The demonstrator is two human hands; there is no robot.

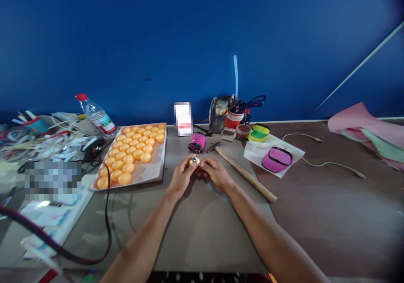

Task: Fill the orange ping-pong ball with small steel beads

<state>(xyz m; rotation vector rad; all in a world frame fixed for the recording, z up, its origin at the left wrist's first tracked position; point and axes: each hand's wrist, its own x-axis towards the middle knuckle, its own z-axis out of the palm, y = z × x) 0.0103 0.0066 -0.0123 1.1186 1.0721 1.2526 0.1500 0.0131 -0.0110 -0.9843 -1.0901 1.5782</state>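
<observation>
My left hand [183, 174] is closed round a small yellowish ball [194, 161] with a dark and white pattern on top. Close against it, my right hand [215, 172] has its fingers pinched together at the ball's right side; what lies between those fingertips is too small to make out. Just beyond both hands stands a small magenta pouch [197, 142] with black trim, and tiny dark bits show at its front. A short dark tool [213, 147] lies right of the pouch. From there a wooden stick [246, 174] runs toward the right.
At left, a white tray [159, 165] carries several orange balls. Behind it leans a plastic bottle [99, 118]. A dark cable [109, 215] loops across the left foreground. Right of the stick, a paper sheet [252, 151] bears a magenta pouch [277, 159] and a yellow-green pouch [259, 132].
</observation>
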